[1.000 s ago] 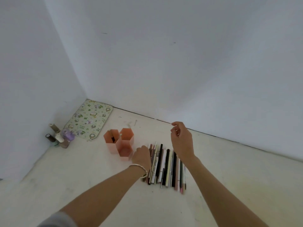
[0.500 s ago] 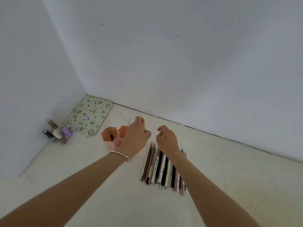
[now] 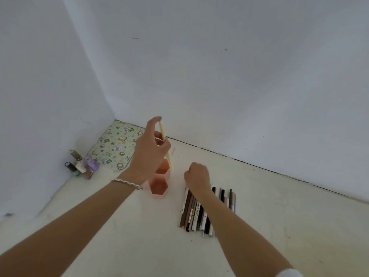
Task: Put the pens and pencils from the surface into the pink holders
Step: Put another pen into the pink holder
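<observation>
My left hand (image 3: 150, 154) holds a cream-coloured pencil (image 3: 166, 145) nearly upright, its lower tip just above the pink hexagonal holders (image 3: 159, 185). The hand hides most of the rear holders; the front one shows its open top. To the right, a row of pens and pencils (image 3: 196, 212) lies side by side on the white surface. My right hand (image 3: 197, 177) rests at the far end of that row with fingers curled down onto the pens; whether it grips one I cannot tell.
A green patterned mat (image 3: 115, 144) lies in the corner against the walls. Several small bottles (image 3: 81, 164) stand by the left wall. White walls close in at the back and left.
My left hand has risen from the row with the cream pencil and turned it upright over the holders. My right hand has dropped from the air onto the row's far end.
</observation>
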